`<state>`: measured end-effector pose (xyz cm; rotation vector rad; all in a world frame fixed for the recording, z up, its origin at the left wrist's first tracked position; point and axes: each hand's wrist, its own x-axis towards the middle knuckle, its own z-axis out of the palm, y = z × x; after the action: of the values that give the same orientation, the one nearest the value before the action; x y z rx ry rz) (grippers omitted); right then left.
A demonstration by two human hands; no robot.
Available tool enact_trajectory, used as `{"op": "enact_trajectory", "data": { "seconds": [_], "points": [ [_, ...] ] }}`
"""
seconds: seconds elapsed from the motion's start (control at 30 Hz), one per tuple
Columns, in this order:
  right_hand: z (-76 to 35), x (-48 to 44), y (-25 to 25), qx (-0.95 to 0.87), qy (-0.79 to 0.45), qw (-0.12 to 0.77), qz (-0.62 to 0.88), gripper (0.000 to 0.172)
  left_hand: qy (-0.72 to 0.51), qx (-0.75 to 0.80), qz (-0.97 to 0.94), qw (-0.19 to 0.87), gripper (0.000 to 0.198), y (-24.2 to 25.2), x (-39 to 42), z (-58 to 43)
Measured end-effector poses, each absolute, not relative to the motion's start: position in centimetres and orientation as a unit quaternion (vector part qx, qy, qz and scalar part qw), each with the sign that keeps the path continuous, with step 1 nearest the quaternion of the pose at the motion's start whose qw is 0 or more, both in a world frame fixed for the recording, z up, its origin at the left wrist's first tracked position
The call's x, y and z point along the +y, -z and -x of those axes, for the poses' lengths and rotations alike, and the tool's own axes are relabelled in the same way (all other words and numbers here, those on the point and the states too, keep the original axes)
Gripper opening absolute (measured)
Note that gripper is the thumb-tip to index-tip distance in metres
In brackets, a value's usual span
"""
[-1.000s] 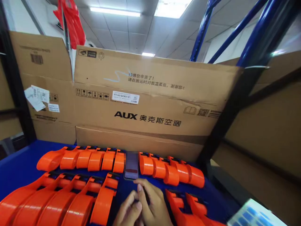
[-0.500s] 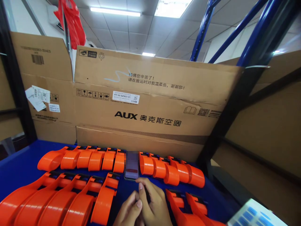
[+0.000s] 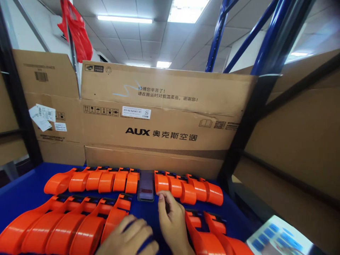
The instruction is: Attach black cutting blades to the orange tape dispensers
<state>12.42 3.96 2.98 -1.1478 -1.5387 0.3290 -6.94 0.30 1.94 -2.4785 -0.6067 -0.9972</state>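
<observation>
Several orange plastic pieces with wide rounded bodies and dark narrow ends lie in rows; they resemble tape dispensers, though their exact kind is unclear. My left hand (image 3: 130, 235), a little blurred, has its fingers apart over the lower end of the near-row orange piece (image 3: 113, 219), partly covering it. Whether it touches that piece I cannot tell. My right hand (image 3: 172, 217) is loosely curled, thumb close to the index finger, with no object visible in it. Just beyond it a phone (image 3: 146, 189) stands or lies between the two halves of the far row.
The blue surface (image 3: 23, 184) is backed by a large cardboard sheet (image 3: 159, 156). A dark post (image 3: 241, 124) rises at the right. A white-and-blue printed item (image 3: 278, 235) sits at the lower right, and a red bag (image 3: 78, 35) hangs at the upper left.
My hands were together in front of the phone. Now they are apart: the left has moved left toward the near-row orange piece, the right slightly up. The view has shifted a little.
</observation>
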Motion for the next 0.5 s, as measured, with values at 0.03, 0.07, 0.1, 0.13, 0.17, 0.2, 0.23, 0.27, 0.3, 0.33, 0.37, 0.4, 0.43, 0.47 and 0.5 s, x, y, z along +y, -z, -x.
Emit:
{"op": "enact_trajectory", "data": {
  "seconds": [0.03,0.07,0.1,0.13,0.17,0.2,0.23,0.27,0.3,0.33,0.37,0.4,0.43,0.47,0.5],
  "points": [
    [-12.3,3.9,-3.0,-0.653,-0.141,0.564,0.485,0.031,0.312,-0.232,0.883,0.264,0.025,-2.7,0.2,8.4],
    [-12.2,3.8,-3.1,-0.653,-0.142,0.566,0.483,0.03,0.248,-0.257,0.886,0.295,0.036,-3.3,0.1,9.8],
    [-12.2,3.7,-3.1,-0.652,-0.142,0.568,0.481,0.029,0.201,-0.268,0.89,0.31,0.044,-3.7,0.1,11.1],
    [-12.1,3.6,-3.1,-0.651,-0.142,0.571,0.48,0.028,0.163,-0.292,0.892,0.306,0.051,-3.8,0.1,12.2],
    [-12.1,3.5,-3.2,-0.649,-0.142,0.574,0.478,0.028,0.124,-0.312,0.898,0.285,0.06,-3.6,0.1,13.1],
    [-12.1,3.4,-3.3,-0.648,-0.143,0.577,0.476,0.029,0.093,-0.333,0.902,0.26,0.068,-3.3,0.1,13.6],
    [-12.1,3.4,-3.4,-0.646,-0.145,0.58,0.474,0.029,0.073,-0.353,0.902,0.237,0.075,-2.8,0.1,14.0],
    [-12.1,3.3,-3.6,-0.644,-0.147,0.584,0.472,0.03,0.06,-0.368,0.901,0.22,0.082,-2.3,0.1,14.0],
    [-12.1,3.3,-3.7,-0.643,-0.149,0.587,0.47,0.03,0.057,-0.377,0.899,0.213,0.087,-1.8,0.1,13.9],
    [-12.1,3.2,-3.8,-0.641,-0.152,0.59,0.468,0.03,0.061,-0.382,0.897,0.215,0.092,-1.4,0.1,13.7],
    [-12.1,3.1,-3.9,-0.639,-0.155,0.592,0.466,0.03,0.067,-0.382,0.894,0.224,0.095,-1.1,0.0,13.4],
    [-12.1,3.0,-4.0,-0.637,-0.157,0.594,0.465,0.03,0.075,-0.378,0.892,0.236,0.097,-0.8,-0.1,13.0],
    [-12.0,2.9,-4.0,-0.636,-0.16,0.596,0.464,0.03,0.081,-0.372,0.89,0.249,0.096,-0.7,-0.2,12.6],
    [-12.0,2.9,-4.0,-0.635,-0.164,0.596,0.464,0.03,0.085,-0.367,0.889,0.261,0.094,-0.7,-0.4,12.3],
    [-12.0,2.8,-4.0,-0.634,-0.168,0.596,0.463,0.03,0.092,-0.366,0.886,0.27,0.091,-0.6,-0.6,12.0]
  ]
}}
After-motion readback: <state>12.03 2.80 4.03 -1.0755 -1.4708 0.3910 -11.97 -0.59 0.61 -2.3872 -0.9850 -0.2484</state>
